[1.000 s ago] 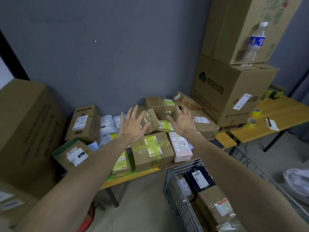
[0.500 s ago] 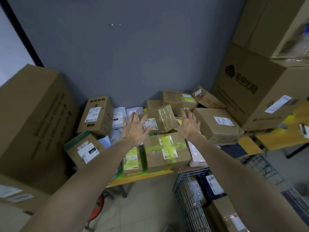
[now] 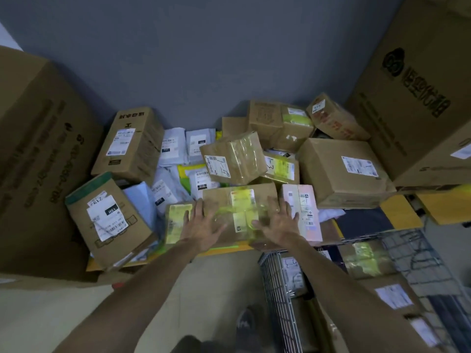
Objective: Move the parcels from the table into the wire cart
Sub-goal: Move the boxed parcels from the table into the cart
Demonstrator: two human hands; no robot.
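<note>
On the head camera we see the yellow-taped parcel [image 3: 239, 212] at the front edge of the table [image 3: 224, 250], label up, with its long axis running 9 to 3 o'clock. Our left hand [image 3: 201, 225] and right hand [image 3: 280, 225] lie flat on its top, fingers straight toward 12, clasping nothing. The wire cart [image 3: 277, 284] stands at 5 o'clock from the parcel, with other boxes inside.

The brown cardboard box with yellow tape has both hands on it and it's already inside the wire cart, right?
Not quite. The brown cardboard box with yellow tape does have the left hand and the right hand on it, but it sits at the yellow table's front edge, not inside the silver wire cart. The head view shows this.
</note>
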